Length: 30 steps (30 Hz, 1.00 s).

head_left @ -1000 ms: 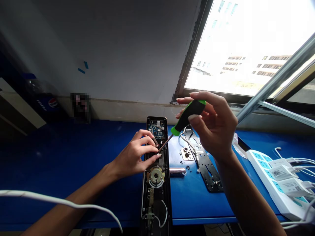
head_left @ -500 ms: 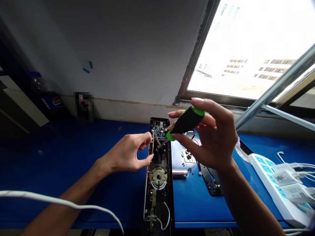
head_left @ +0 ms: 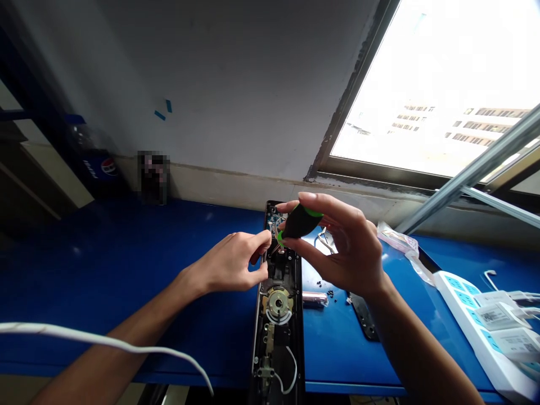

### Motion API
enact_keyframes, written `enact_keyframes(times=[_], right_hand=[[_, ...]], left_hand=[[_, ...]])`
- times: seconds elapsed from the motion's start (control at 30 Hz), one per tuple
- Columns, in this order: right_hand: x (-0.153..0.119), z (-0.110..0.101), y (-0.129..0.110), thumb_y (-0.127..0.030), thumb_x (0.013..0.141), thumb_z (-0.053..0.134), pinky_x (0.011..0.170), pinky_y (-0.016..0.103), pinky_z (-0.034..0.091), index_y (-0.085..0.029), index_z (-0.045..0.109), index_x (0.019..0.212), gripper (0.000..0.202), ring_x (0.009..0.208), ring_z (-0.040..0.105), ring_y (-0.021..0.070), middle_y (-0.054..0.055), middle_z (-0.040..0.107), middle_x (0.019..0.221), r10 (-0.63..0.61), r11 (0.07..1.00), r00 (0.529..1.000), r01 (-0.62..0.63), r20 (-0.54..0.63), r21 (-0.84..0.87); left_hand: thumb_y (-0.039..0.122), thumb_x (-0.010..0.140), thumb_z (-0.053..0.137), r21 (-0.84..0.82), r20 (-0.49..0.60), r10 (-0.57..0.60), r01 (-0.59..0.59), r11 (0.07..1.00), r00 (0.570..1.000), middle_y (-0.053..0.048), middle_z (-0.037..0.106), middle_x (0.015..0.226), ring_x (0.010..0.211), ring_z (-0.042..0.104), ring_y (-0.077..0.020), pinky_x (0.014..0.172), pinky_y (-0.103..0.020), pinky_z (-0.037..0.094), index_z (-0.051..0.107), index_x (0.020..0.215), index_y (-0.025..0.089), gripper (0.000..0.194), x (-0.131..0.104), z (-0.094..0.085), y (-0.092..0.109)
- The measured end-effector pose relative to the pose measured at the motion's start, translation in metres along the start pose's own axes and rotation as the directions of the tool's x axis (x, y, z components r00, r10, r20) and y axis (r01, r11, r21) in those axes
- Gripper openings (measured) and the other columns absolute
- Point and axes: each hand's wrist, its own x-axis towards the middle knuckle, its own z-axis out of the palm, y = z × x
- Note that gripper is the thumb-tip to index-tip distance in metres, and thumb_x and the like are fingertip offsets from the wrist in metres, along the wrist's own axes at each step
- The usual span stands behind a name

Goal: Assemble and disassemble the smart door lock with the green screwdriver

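Note:
A long black housing [head_left: 300, 320], like that of an electronic door lock, lies opened, showing a blue circuit board [head_left: 272, 214], wires and a round brass-coloured part [head_left: 279, 304]. My right hand [head_left: 343, 247] grips a screwdriver [head_left: 300, 220] with a black and green handle, slanting down to the left over the housing's upper half. Its tip is hard to make out near the wires. At the housing's left edge is my left hand [head_left: 236, 261], fingers curled and thumb apart, with nothing seen between them.
Right of the housing lie a pink wrapped packet [head_left: 314, 299], several small black screws [head_left: 330, 294] and a black plate [head_left: 365, 320]. A white power strip [head_left: 472, 332] with plugged-in chargers stands at right. A white cable [head_left: 105, 343] crosses the lower left; a bottle [head_left: 95, 160] stands at back left.
The screwdriver and my right hand have moved left and slightly down relative to the housing. My left hand stays by the housing's edge. The whole view has shifted slightly.

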Motion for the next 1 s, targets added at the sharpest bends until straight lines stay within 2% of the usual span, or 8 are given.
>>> enact_keyframes(times=[0.17,0.27,0.33,0.5,0.6,0.7,0.87,1.0], right_hand=[[0.003,0.001,-0.002,-0.017,0.078,0.088,0.066,0.034,0.067,-0.039,0.054,0.15,0.082,0.085,0.072,0.0202,0.003,0.074,0.112,-0.059,0.987,0.997,0.052,-0.04,-0.149],[0.005,-0.001,-0.005,-0.028,0.091,0.077,0.079,0.041,0.068,-0.038,0.051,0.152,0.068,0.104,0.071,0.0246,0.007,0.069,0.131,-0.001,0.992,1.0,0.001,0.0,-0.128],[0.006,-0.003,-0.007,-0.022,0.1,0.06,0.093,0.048,0.066,-0.035,0.048,0.155,0.058,0.119,0.069,0.0276,0.008,0.063,0.146,0.045,0.999,0.999,-0.044,0.03,-0.032],[0.008,-0.005,-0.013,-0.018,0.085,0.082,0.076,0.038,0.067,-0.037,0.069,0.135,0.055,0.096,0.071,0.022,0.004,0.07,0.112,-0.008,0.998,0.996,0.003,-0.092,-0.061],[0.01,-0.005,-0.017,-0.023,0.095,0.07,0.087,0.043,0.066,-0.036,0.066,0.14,0.047,0.107,0.07,0.0237,0.006,0.068,0.126,0.025,0.996,0.998,-0.029,-0.05,-0.083],[0.01,-0.005,-0.021,-0.013,0.1,0.053,0.1,0.051,0.063,-0.032,0.058,0.149,0.052,0.121,0.069,0.0274,0.007,0.065,0.144,0.053,0.999,0.999,-0.053,0.013,0.007],[0.009,-0.004,-0.019,-0.021,0.083,0.085,0.072,0.037,0.067,-0.034,0.074,0.129,0.049,0.092,0.072,0.021,0.004,0.071,0.108,-0.017,0.997,0.99,0.007,-0.138,-0.073],[0.01,-0.005,-0.021,-0.02,0.101,0.059,0.09,0.045,0.066,-0.032,0.065,0.142,0.043,0.109,0.072,0.0236,0.008,0.069,0.131,0.066,0.997,0.997,-0.067,-0.05,-0.029]], left_hand=[[0.021,0.087,0.06,-0.029,0.013,0.009,-0.009,1.0,1.0,0.003,0.058,0.071,0.058,0.051,-0.013,0.054,-0.028,0.032,0.055,0.092,0.021,0.007,0.0,-0.002,0.0],[0.023,0.088,0.062,-0.032,0.015,0.007,-0.007,0.999,1.0,0.004,0.056,0.069,0.057,0.05,-0.0125,0.053,-0.028,0.031,0.051,0.086,0.022,0.011,0.0,-0.003,0.0],[0.024,0.089,0.062,-0.047,0.026,0.006,-0.005,0.999,1.0,0.003,0.058,0.071,0.059,0.053,-0.013,0.055,-0.028,0.033,0.051,0.087,0.022,0.012,0.001,-0.004,0.0],[0.027,0.091,0.062,-0.083,0.052,-0.001,0.006,0.996,0.999,0.003,0.06,0.074,0.061,0.055,-0.0138,0.055,-0.029,0.035,0.053,0.091,0.022,0.01,0.0,-0.005,0.0],[0.026,0.09,0.062,-0.086,0.047,0.0,0.004,0.996,0.999,0.003,0.06,0.072,0.06,0.054,-0.0133,0.055,-0.028,0.034,0.053,0.088,0.021,0.01,0.0,-0.005,0.0],[0.026,0.089,0.062,-0.088,0.036,0.004,0.0,0.996,0.999,0.003,0.06,0.071,0.058,0.053,-0.0129,0.054,-0.028,0.034,0.052,0.085,0.021,0.012,0.0,-0.005,0.001],[0.026,0.089,0.061,-0.094,0.045,-0.015,0.02,0.995,0.999,0.003,0.06,0.068,0.055,0.053,-0.0131,0.052,-0.028,0.032,0.056,0.091,0.021,0.008,-0.001,-0.005,0.002],[0.025,0.089,0.062,-0.086,0.063,-0.03,0.035,0.996,0.998,0.003,0.062,0.068,0.056,0.055,-0.0136,0.054,-0.028,0.035,0.057,0.093,0.022,0.007,-0.001,-0.004,0.002]])
